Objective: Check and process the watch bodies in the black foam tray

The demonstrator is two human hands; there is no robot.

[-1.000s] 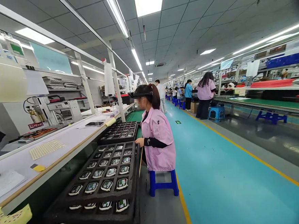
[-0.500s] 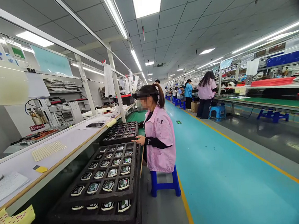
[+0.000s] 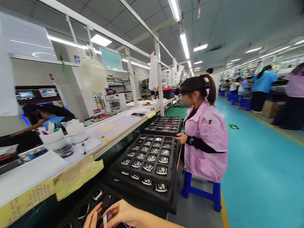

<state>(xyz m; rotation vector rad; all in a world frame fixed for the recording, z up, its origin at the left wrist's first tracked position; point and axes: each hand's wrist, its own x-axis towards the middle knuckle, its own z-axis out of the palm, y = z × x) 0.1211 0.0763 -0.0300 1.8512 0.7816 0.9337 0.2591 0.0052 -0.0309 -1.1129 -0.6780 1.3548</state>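
Low in the view, my right hand (image 3: 124, 213) pinches a small watch (image 3: 106, 222), seen edge-on with a whitish rim and a purple side. Beside it my left hand (image 3: 90, 226) has its fingers stretched out, close to the watch; whether they touch it is hard to tell. Both hands are over a dark foam tray (image 3: 91, 198) with square watch faces in its pockets, one of them a watch (image 3: 83, 211) left of my fingers.
Stacked foam trays (image 3: 156, 181) full of watches stand ahead. A co-worker in a pink jacket (image 3: 206, 141) sits on a blue stool (image 3: 201, 190), one hand at the tray's edge. A shelf (image 3: 121, 124) with papers and white cups (image 3: 53, 138) runs along the left.
The view has swung left and down, so the co-worker and trays appear farther right. My two hands, the held watch and the nearer tray have come into view.
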